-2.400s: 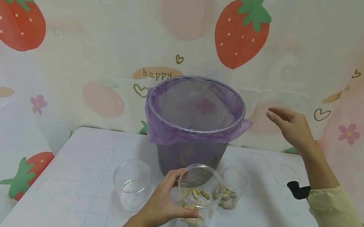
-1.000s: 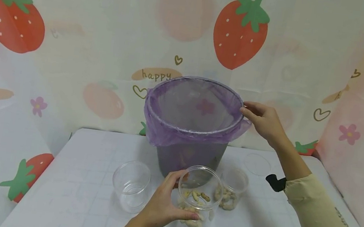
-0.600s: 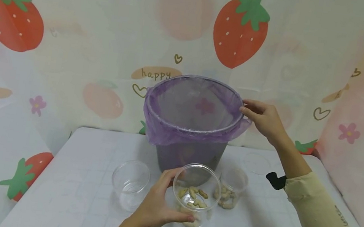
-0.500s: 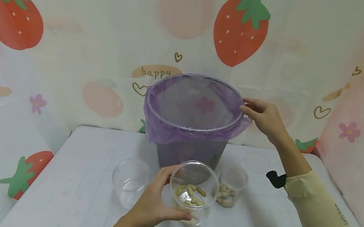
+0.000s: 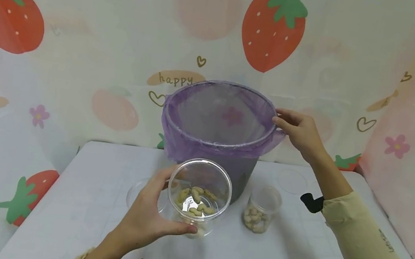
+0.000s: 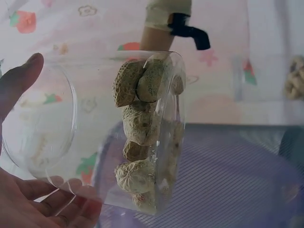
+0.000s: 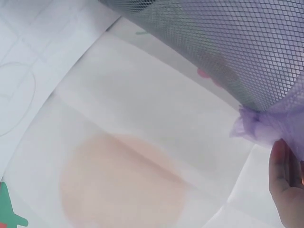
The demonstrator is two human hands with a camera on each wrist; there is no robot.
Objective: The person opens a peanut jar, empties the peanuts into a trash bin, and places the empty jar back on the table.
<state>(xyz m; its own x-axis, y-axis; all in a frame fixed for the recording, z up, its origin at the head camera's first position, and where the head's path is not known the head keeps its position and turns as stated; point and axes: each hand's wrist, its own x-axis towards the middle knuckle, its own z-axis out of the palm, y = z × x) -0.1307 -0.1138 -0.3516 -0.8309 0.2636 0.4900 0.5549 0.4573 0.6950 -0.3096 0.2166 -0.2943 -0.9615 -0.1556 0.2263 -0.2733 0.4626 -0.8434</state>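
Observation:
My left hand (image 5: 146, 217) grips a clear plastic jar (image 5: 221, 194), thumb on the near side and fingers behind it. Several unshelled peanuts (image 5: 197, 195) lie at the jar's bottom; they show large through its wall in the left wrist view. The jar has no lid on and appears raised above the table, in front of a grey mesh trash can (image 5: 243, 169). A purple bag (image 5: 180, 143) lines the can and folds over its rim. At the rim's right side my right hand (image 5: 303, 135) pinches the edge between thumb and fingers.
A second clear jar (image 5: 264, 198) with peanuts stands right of the can on the white table (image 5: 95, 202). Another clear jar (image 5: 133, 192) is partly hidden behind my left hand. A thin clear lid (image 5: 292, 181) lies at the back right.
My right hand came left to the trash can's rim and has stayed there. My left hand has lifted the jar of peanuts and shifted it left, over the other clear jar's right side.

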